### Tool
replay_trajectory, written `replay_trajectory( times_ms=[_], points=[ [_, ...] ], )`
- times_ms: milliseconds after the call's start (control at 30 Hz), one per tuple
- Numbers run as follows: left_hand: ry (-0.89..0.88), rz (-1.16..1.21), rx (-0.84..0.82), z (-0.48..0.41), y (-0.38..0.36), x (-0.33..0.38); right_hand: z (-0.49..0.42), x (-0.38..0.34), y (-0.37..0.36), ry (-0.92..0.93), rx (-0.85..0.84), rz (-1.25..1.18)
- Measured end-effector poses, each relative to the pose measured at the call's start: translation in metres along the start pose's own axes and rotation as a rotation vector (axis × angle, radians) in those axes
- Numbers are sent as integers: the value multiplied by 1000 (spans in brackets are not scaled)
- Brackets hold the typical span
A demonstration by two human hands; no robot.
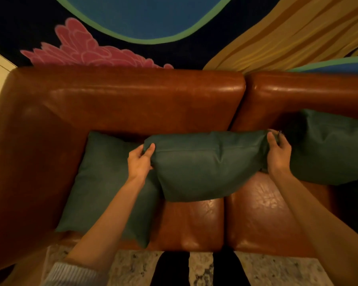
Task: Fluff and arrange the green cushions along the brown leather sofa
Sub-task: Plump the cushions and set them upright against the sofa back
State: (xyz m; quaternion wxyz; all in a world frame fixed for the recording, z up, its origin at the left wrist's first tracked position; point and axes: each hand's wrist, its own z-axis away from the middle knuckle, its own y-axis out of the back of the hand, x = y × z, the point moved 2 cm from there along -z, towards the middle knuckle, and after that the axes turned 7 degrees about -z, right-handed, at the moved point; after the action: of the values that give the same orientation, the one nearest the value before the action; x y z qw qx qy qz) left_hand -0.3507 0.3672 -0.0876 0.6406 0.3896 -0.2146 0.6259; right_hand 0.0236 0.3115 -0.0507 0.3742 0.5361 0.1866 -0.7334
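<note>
Left cushion: lies flat on the sofa's left seat, hard against the armrest corner; its top edge reaches the backrest. It looks laid down, not propped, so I judge it not yet placed.
Left hand: fingers pinched shut on the left end of the middle cushion, thumb on top.
Middle cushion: held up over the seam between the two seats, stretched between both hands, its lower edge sagging over the seat front and overlapping the left cushion. This is the one being fluffed.
Right hand: fingers closed over the cushion's right end, thumb on the near face.
Right cushion: leans against the right backrest, touching the middle cushion; it runs out of view at the right edge.
Progress: roughly midway by my reckoning. One cushion is in hand, one is propped up, and one is still to stand up.
Containers: none here; the sofa alone carries the cushions.
</note>
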Motion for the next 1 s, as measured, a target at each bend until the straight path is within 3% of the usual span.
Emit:
replay_trajectory(
  times_ms=[100, 233, 367, 467, 533, 633, 700, 767, 867, 1000],
  points=[
    [-93, -60, 10, 1, -9, 7, -8, -5, 2, 31, 26, 47],
    [-54, -96, 25, 4, -5, 13, -11, -13, 4, 39, 112, 41],
    [-57, -107, 15, 18, -4, 19, -17, -18, 7, 73, 4, 282],
    [-162, -176, -25, 34, -21, 37, -13, -37, 4, 312, -175, 762],
    [-228, -223, -54, 44, -35, 53, 5, -58, -16, 539, -400, 954],
    [-320, -275, -121, 63, -59, 76, 38, -68, -58, 507, -821, 1049],
    [-391, -326, -168, 73, -73, 89, 46, -65, -81, 485, -897, 1140],
    [-395, -318, -229, 77, -80, 98, 39, -66, -89, 495, -842, 1138],
    [-241, -140, -269, 57, -67, 95, 20, -69, -82, 498, -789, 992],
    [-39, -259, -175, -4, -24, 41, 10, -76, -65, 453, -718, 777]
  ],
)
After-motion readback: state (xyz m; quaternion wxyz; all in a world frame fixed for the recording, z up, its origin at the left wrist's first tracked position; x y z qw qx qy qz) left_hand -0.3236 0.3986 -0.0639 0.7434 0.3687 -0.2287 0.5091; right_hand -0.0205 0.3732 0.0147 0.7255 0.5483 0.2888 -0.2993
